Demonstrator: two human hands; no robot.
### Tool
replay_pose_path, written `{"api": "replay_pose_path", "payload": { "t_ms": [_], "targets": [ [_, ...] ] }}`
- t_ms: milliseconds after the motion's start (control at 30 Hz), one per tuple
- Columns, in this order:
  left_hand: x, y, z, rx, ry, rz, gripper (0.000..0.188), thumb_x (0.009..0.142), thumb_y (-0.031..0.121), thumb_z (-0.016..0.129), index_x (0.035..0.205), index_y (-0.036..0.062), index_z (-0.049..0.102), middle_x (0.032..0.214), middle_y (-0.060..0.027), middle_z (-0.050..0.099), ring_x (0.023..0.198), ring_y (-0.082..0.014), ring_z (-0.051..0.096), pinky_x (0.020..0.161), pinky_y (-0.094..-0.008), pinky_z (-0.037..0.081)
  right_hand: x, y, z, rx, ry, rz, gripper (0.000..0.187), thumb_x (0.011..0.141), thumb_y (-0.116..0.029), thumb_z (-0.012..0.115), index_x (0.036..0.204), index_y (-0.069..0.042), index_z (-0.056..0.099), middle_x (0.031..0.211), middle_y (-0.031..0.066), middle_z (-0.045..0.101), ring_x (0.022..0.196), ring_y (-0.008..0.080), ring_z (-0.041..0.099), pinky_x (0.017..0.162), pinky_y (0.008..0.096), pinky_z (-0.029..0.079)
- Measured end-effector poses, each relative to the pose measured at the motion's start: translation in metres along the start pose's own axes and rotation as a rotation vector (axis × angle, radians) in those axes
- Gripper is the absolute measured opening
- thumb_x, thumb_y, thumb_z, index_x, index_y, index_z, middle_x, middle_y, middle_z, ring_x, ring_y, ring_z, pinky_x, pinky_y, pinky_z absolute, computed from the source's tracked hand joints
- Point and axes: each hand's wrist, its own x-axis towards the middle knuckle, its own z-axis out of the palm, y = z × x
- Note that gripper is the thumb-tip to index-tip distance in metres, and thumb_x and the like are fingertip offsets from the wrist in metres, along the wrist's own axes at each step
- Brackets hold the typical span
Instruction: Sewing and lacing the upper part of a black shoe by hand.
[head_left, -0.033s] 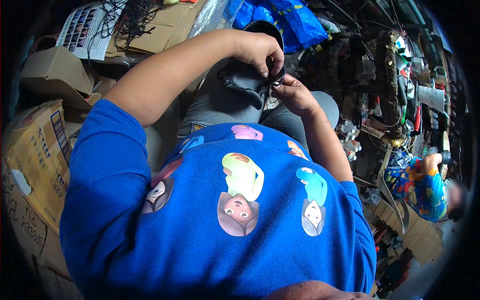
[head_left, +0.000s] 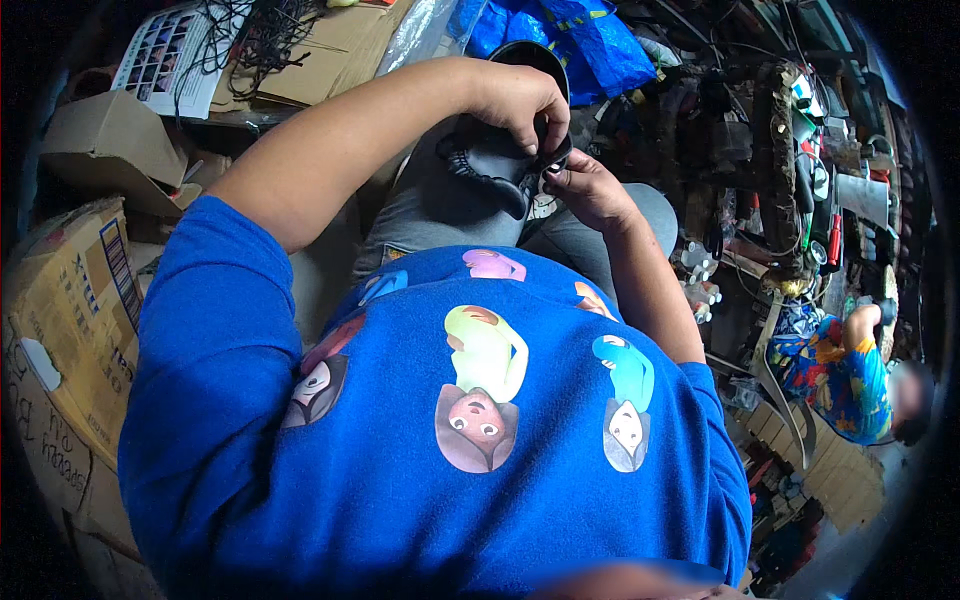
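Observation:
A black shoe (head_left: 487, 182) rests on my grey-trousered lap, with a gathered or stitched edge on its left side. My left hand (head_left: 523, 104) bends over the top of it, its fingers closed on the dark material of the rim. Just right of that, my right hand (head_left: 592, 188) pinches the shoe's edge between thumb and finger. A small pale bit shows at these fingertips, too small to name. Part of the shoe, including a rounded black end (head_left: 532, 60), lies behind my left hand.
Cardboard boxes (head_left: 105, 150) stand at the left. Flat cardboard with tangled black cords (head_left: 270, 45) lies at the far left. A blue plastic bag (head_left: 580, 45) sits beyond my hands. Cluttered tools and bottles fill the right, where another person (head_left: 835, 375) sits.

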Motion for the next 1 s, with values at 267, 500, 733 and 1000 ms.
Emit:
{"api": "replay_pose_path", "payload": {
  "t_ms": [267, 500, 733, 1000],
  "targets": [
    [0.013, -0.011, -0.001, -0.005, -0.02, 0.013, 0.025, 0.065, 0.0, 0.069, 0.09, 0.0019, 0.067, 0.085, -0.0083, 0.068, 0.08, -0.0174, 0.063, 0.075, -0.0306, 0.049, 0.009, -0.011, -0.013, -0.12, -0.002, 0.012, 0.013, 0.081, -0.006, 0.063, 0.094, -0.006, 0.061, 0.085, -0.0012, 0.061, 0.078, 0.0089, 0.054, 0.074, 0.0234, 0.043],
    [0.017, -0.015, 0.002, -0.032, 0.009, -0.012, 0.023, 0.064, 0.004, 0.072, 0.087, 0.0069, 0.07, 0.083, -0.0055, 0.069, 0.078, -0.0171, 0.063, 0.071, -0.0312, 0.049, -0.002, -0.008, 0.003, -0.108, 0.112, -0.062, 0.013, 0.079, -0.006, 0.066, 0.091, -0.004, 0.061, 0.085, 0.0007, 0.062, 0.077, 0.009, 0.056, 0.074, 0.0245, 0.043],
    [0.005, -0.006, 0.002, -0.029, 0.06, -0.048, 0.022, 0.063, 0.0, 0.067, 0.084, 0.0012, 0.065, 0.081, -0.0089, 0.068, 0.077, -0.0166, 0.063, 0.07, -0.0302, 0.048, -0.002, -0.015, 0.019, -0.357, 0.2, -0.111, 0.013, 0.08, -0.007, 0.068, 0.091, -0.002, 0.062, 0.085, 0.0002, 0.063, 0.078, 0.0087, 0.057, 0.075, 0.0237, 0.044],
    [-0.042, 0.011, 0.051, 0.669, 0.609, -0.084, 0.018, 0.069, 0.011, 0.066, 0.086, 0.0091, 0.062, 0.089, -0.0064, 0.059, 0.093, -0.0254, 0.053, 0.083, -0.0404, 0.041, 0.002, 0.0, 0.029, -0.421, 0.409, -0.437, 0.073, 0.058, -0.019, 0.086, 0.121, -0.007, 0.051, 0.126, 0.0108, 0.042, 0.107, 0.0193, 0.05, 0.084, 0.0319, 0.045]
  ]
}}
